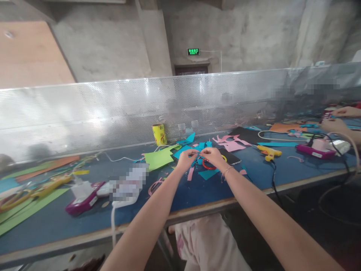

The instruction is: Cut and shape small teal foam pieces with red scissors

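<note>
My left hand (186, 157) and my right hand (212, 155) meet over the middle of the blue worktable (197, 195), fingers pinched together on a small teal paper piece (198, 158) between them. Red-handled scissors (208, 165) lie just under my right hand, beside a dark phone (231, 157). Teal paper scraps (208, 174) and a pink strip (191, 173) lie around the hands. A lime green sheet (158, 158) lies to the left of my left hand.
A yellow can (159, 134) stands by the perforated metal screen (113, 109). A yellow glue gun (269, 152) with a black cord lies to the right. Pink cut-outs (231, 143), magenta devices (81, 203) (313, 149), and another person's hands (338, 118) are at far right.
</note>
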Available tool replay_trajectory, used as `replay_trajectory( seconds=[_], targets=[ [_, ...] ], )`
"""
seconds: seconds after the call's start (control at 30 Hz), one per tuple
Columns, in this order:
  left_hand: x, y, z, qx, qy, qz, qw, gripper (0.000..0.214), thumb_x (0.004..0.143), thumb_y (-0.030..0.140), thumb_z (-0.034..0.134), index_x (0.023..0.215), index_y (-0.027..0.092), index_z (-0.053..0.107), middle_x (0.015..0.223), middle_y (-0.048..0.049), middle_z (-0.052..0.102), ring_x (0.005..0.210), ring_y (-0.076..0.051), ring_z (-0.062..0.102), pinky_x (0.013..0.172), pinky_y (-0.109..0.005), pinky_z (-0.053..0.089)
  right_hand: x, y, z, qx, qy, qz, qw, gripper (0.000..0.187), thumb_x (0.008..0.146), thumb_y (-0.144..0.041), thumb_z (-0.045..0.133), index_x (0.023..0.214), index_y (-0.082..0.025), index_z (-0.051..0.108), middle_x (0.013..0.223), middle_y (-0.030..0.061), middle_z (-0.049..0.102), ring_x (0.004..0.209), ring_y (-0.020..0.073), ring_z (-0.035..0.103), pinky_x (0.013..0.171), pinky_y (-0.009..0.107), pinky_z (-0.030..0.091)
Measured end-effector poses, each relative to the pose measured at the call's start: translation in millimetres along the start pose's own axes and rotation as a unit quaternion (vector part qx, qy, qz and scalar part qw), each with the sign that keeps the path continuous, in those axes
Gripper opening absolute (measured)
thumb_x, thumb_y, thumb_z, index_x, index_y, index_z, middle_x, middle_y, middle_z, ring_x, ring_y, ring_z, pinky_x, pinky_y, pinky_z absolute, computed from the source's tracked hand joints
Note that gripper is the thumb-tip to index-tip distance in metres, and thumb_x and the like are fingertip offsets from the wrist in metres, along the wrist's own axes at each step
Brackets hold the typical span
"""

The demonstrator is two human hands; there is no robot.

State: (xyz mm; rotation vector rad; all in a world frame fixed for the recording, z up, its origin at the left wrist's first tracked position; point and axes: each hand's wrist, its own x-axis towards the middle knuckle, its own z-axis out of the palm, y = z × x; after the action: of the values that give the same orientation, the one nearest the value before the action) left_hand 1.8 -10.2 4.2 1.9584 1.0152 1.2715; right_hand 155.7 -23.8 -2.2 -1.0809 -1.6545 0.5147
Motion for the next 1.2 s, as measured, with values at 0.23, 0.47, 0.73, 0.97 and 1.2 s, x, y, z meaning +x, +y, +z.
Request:
replay_trajectory(
  seconds=[0.23, 0.47, 0.73, 0.97, 1.2],
  targets=[
    [0.6, 2.4, 1.7, -0.048, 0.033, -0.038, 0.998, 0.016, 0.063, 0.019, 0.058, 0.077, 0.014, 0.063, 0.068, -0.0038, 0.064, 0.063, -0.015, 0.058, 0.058, -0.025, 0.046, 2.4, 2.7, -0.1, 0.06, 0.0, -0.019, 0.998, 0.021, 0.07, -0.033, 0.052, 0.078, -0.015, 0.056, 0.066, 0.0013, 0.057, 0.052, 0.0103, 0.052, 0.052, 0.024, 0.043],
    [-0.5, 5.2, 0.2, -0.093, 0.044, -0.078, 0.992, 0.016, 0.06, 0.02, 0.062, 0.075, 0.014, 0.063, 0.062, -0.0027, 0.062, 0.058, -0.013, 0.056, 0.053, -0.024, 0.046, -0.4, 1.2, 1.6, -0.057, -0.003, -0.146, 0.988, 0.01, 0.069, -0.025, 0.056, 0.077, -0.017, 0.056, 0.082, 0.0023, 0.049, 0.061, 0.0087, 0.05, 0.065, 0.027, 0.044],
    [1.0, -1.1, 1.6, -0.096, 0.043, -0.074, 0.992, 0.015, 0.059, 0.022, 0.062, 0.072, 0.014, 0.064, 0.062, -0.0022, 0.063, 0.058, -0.013, 0.057, 0.056, -0.025, 0.046, 1.5, 4.7, 4.0, -0.11, -0.037, -0.175, 0.978, 0.006, 0.073, -0.023, 0.053, 0.075, -0.017, 0.056, 0.078, 0.0019, 0.046, 0.063, 0.0098, 0.047, 0.064, 0.026, 0.042],
    [2.5, -2.7, 0.7, -0.04, 0.036, -0.036, 0.998, 0.013, 0.059, 0.021, 0.06, 0.068, 0.014, 0.066, 0.061, -0.0029, 0.063, 0.062, -0.015, 0.058, 0.059, -0.025, 0.045, -0.3, 2.4, 4.2, -0.145, -0.034, -0.181, 0.972, 0.005, 0.074, -0.022, 0.053, 0.073, -0.018, 0.056, 0.078, 0.0015, 0.046, 0.059, 0.0085, 0.044, 0.06, 0.025, 0.039],
    [2.8, -2.0, -0.7, -0.005, 0.022, -0.006, 1.0, 0.013, 0.06, 0.022, 0.058, 0.068, 0.014, 0.067, 0.065, -0.0039, 0.065, 0.065, -0.016, 0.059, 0.061, -0.026, 0.045, 1.0, 3.9, 4.0, -0.135, -0.03, -0.173, 0.975, 0.007, 0.072, -0.023, 0.055, 0.071, -0.017, 0.058, 0.078, 0.0017, 0.047, 0.059, 0.0087, 0.045, 0.061, 0.026, 0.039]
  ],
)
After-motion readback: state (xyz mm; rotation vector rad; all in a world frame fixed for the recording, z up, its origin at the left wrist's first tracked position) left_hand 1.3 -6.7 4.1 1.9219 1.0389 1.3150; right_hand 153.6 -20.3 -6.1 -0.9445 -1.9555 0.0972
